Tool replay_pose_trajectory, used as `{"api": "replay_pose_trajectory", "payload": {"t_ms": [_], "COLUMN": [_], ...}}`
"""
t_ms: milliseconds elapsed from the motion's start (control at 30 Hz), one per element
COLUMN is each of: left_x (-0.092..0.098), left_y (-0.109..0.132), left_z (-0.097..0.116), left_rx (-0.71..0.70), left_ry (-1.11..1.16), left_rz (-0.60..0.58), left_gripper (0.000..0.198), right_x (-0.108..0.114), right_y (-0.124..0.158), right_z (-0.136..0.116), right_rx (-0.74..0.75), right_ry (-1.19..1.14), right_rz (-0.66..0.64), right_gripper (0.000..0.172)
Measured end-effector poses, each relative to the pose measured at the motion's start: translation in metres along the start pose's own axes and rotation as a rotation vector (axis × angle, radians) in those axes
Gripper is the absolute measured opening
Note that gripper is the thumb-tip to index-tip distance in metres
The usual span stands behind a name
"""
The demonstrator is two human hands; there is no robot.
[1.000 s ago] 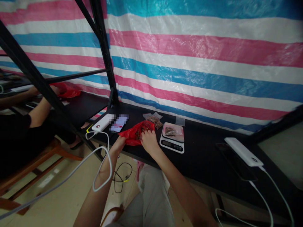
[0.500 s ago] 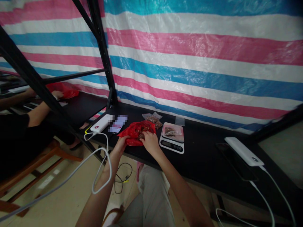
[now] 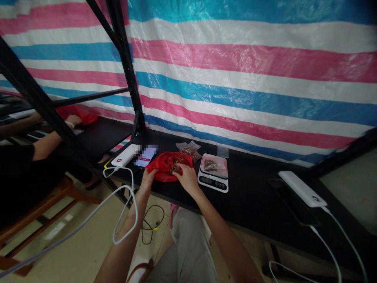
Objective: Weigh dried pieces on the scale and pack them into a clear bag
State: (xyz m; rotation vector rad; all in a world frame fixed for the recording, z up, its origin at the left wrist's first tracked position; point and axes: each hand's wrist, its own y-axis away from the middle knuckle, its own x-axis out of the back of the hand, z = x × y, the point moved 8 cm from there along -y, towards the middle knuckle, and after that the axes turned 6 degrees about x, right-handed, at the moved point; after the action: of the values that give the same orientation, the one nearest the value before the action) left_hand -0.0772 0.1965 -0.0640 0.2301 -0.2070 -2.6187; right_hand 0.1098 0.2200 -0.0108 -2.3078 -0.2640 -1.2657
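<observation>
Left of the scale (image 3: pixel 213 179), the limp, slippery-looking red bag (image 3: pixel 163 174) is best held by its rim: left hand (image 3: pixel 148 177) fingers pinch it there, right hand (image 3: pixel 186 177) fingers curl inside, grip unclear.

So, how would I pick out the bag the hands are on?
On the black table before the striped tarp, look left of the white scale. The red bag lies there, left hand gripping its edge, right hand at its mouth. Neighbouring bags are clear.

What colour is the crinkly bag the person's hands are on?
Red. The plastic bag shows best in the head view, lying on the black table.
</observation>
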Motion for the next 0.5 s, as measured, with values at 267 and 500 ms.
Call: {"api": "replay_pose_trajectory", "payload": {"t_ms": [267,500], "left_x": [-0.008,-0.094], "left_y": [0.036,0.095], "left_z": [0.055,0.086], "left_rx": [-0.616,-1.034], "left_ry": [-0.518,-0.652], "left_rz": [0.244,0.037], "left_gripper": [0.059,0.051], "right_x": [0.037,0.09], "right_y": [0.011,0.047], "right_z": [0.006,0.078], "right_rx": [0.073,-0.033], "right_ry": [-0.369,-0.333], "right_rz": [0.241,0.424], "right_gripper": [0.036,0.039]}}
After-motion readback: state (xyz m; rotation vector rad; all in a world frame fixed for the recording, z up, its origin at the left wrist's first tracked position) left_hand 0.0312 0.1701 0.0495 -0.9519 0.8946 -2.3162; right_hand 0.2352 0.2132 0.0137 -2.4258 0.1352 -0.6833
